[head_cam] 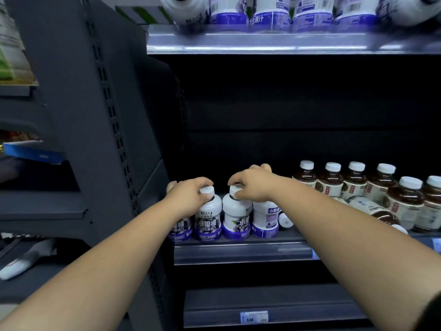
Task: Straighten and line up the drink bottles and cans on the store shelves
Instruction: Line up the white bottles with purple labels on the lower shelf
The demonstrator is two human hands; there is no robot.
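The left hand (191, 194) curls its fingers over the cap of the left bottle (207, 217). The right hand (250, 187) pinches the cap of the right bottle (236, 219), which stands just beside it. Both are white-and-purple juice bottles, upright at the front left of the middle shelf (238, 252), with one more of the kind on each side.

The step looks like squaring this row to the front lip. It is probably best to slide and twist the bottles rather than lift them, turning each until its label faces out; the right bottle's label sits a little off-centre. Keep them touching and level with their neighbours. The right forearm crosses over the outer bottle (266, 220), so a careless pull could tip it.

Behind that one a small bottle (285, 220) lies with its cap outward. Among the brown tea bottles (331, 181) to the right, one (372, 209) lies on its side. Both likely need standing up later.

The shelf is dark metal with a clear strip along the lip, deep and unlit behind. The top shelf (262, 41) carries more juice bottles, some tilted. A price tag (254, 316) marks the shelf below. A slotted upright (112, 115) stands to the left.
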